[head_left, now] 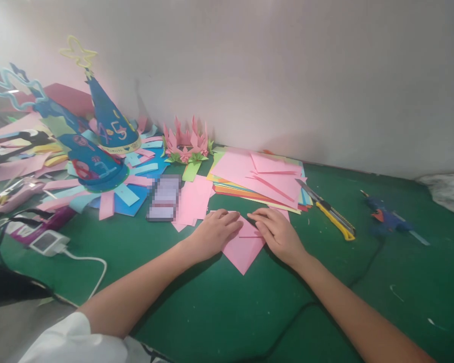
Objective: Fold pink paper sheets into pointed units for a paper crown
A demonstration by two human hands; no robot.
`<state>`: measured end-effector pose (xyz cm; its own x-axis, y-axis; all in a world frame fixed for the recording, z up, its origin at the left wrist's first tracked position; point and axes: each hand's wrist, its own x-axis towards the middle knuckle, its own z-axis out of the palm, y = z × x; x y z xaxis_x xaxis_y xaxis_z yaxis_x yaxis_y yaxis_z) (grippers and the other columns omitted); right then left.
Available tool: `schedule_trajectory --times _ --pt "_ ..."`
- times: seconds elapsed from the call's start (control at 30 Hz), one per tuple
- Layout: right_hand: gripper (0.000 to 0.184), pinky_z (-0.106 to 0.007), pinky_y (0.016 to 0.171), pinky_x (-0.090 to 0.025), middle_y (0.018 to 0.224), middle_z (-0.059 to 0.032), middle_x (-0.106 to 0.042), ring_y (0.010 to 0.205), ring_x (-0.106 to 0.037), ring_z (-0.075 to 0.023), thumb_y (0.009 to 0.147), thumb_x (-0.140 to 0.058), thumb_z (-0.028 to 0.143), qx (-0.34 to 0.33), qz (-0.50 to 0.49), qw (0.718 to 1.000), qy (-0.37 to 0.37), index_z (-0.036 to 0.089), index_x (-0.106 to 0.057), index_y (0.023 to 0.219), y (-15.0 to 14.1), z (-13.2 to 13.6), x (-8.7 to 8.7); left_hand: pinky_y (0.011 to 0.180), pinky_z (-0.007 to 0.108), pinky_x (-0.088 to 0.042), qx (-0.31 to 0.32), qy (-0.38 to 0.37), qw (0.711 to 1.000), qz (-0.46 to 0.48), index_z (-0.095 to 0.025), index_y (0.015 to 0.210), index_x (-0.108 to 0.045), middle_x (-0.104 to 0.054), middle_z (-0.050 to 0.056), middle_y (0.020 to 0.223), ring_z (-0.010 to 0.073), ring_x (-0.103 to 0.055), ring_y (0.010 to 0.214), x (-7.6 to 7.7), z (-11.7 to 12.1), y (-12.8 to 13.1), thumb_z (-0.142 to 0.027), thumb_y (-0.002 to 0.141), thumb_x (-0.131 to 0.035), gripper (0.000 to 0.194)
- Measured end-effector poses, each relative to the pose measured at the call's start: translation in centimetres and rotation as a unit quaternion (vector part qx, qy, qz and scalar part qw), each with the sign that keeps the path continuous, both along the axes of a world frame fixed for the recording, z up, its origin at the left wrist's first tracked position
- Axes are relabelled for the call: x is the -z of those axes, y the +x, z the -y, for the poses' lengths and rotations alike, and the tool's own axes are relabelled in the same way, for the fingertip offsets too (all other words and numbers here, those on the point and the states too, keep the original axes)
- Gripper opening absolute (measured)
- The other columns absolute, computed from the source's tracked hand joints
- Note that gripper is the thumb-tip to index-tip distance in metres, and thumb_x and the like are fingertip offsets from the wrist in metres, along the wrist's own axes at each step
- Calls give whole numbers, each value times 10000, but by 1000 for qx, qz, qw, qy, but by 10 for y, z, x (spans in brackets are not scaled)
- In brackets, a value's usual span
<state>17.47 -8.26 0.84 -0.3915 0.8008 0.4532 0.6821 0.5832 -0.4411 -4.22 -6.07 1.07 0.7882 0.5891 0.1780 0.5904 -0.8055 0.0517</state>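
Note:
A folded sheet of pink paper (243, 254) lies on the green tabletop in front of me, one corner pointing toward me and a crease or slit across its middle. My left hand (215, 233) is on its left side, fingers bent over the upper left edge. On the opposite side, my right hand (280, 234) has its fingers curled over the upper right edge, with the thumb near the crease. Both hands hold the paper down against the table. Their fingertips are a short gap apart, and the paper beneath the palms is hidden.
Behind the hands lies a stack of coloured paper (249, 176). A yellow utility knife (335, 219) and blue glue gun (388, 217) lie to the right. Leftward are a phone (164, 198), a pink paper crown (187, 141), blue cone hats (108, 113) and a power strip (41, 227) with cables.

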Motion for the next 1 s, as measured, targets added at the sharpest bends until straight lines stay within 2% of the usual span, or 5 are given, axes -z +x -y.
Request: schedule_trajectory --times 0.13,0.3,0.77,0.9,1.0 --pt "339 -398 835 -470 1020 -91 -599 953 -552 -226 950 -358 293 -9 61 998 -24 213 -633 1130 -2 -3 -2 899 353 -405 -3 -2 1000 -4 -207 1173 -499 -490 58 1278 205 -478 1055 -1 1 0 -260 979 -304 280" --pt "336 -400 824 -450 996 -81 -606 927 -547 -224 947 -364 298 -5 110 994 3 231 -639 1129 -1 -3 -3 897 354 -406 -4 4 1000 1 -216 1178 -501 -492 61 1277 201 -479 1052 -1 1 -1 -273 979 -300 289" --pt "360 -419 875 -427 1128 -85 -575 1025 -516 -239 948 -369 311 -11 147 989 -10 261 -556 1252 0 -5 1 906 364 -404 3 -4 1000 -3 -194 1187 -496 -471 68 1308 210 -468 1075 2 -1 -2 -236 972 -305 291" --pt "338 -418 875 -410 1079 -89 -586 999 -512 -237 947 -372 310 -14 145 989 3 228 -605 1177 -1 -4 -1 909 359 -404 3 -5 1000 4 -196 1187 -497 -481 70 1300 205 -469 1076 2 -1 -2 -243 975 -304 290" --pt "312 -401 862 -402 1021 -87 -597 960 -517 -227 945 -373 296 -11 140 990 15 206 -659 1028 -2 -4 -4 909 356 -405 -2 -7 1000 6 -208 1186 -500 -485 57 1300 206 -469 1074 1 -1 -2 -262 978 -307 289"
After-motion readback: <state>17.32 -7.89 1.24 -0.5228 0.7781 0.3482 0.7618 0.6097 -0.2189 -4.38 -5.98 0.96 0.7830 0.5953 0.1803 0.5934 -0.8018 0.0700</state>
